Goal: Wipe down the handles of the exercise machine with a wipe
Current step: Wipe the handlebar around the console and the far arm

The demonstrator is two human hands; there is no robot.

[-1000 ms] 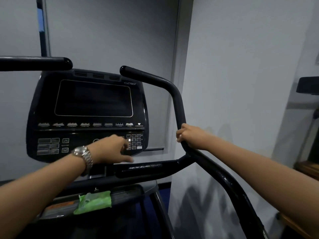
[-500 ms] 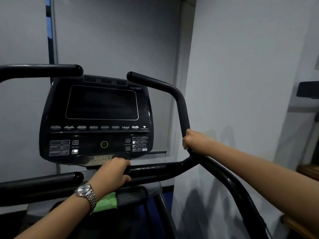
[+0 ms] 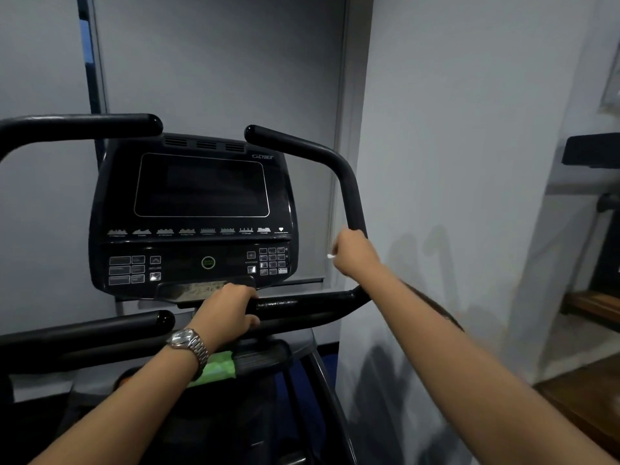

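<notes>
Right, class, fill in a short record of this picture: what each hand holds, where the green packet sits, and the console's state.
Left grip: left hand curled round the black horizontal crossbar handle
Right grip: right hand curled round the black upright handle, white scrap showing by the fingers
Packet: green soft packet on the black tray below the crossbar
Console: black console panel, screen dark
Watch: silver metal wristwatch on left wrist

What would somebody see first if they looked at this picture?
Probably the big black console with its dark screen, right in the middle. Next come the two hands: the right hand grips the upright handle on the right, with a bit of white wipe peeking out, and the left hand holds the low bar under the console. A green pack lies lower down, below the left wrist.
</notes>
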